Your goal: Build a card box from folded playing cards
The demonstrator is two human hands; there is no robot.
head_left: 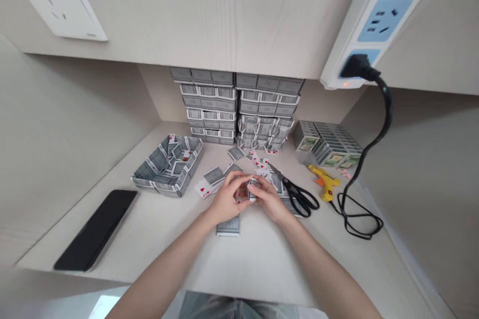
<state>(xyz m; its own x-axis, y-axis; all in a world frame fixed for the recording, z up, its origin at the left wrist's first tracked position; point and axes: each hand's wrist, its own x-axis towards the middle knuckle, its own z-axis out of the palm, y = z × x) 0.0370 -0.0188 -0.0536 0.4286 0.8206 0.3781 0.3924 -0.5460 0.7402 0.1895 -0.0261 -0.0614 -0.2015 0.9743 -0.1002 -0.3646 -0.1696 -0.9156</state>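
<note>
Over the middle of the desk, my left hand (227, 195) and my right hand (271, 200) meet around a small grey-backed playing card (253, 183). Fingers of both are closed on it and cover much of it; whether it is folded I cannot tell. Just below my left hand lies a stack of cards (228, 228), back side up. Loose cards (214, 176) are scattered behind the hands, some showing red hearts. To the right of my right hand rest black-handled scissors (303, 200), blades pointing back left, partly over more cards.
A tray made of cards (159, 187) stands left, with cards inside. Stacked card-made blocks (211, 104) fill the back. Boxed decks (331, 142) sit back right, near a yellow glue gun (328, 184) and its black cord (387, 109). A black flat device (96, 229) lies front left.
</note>
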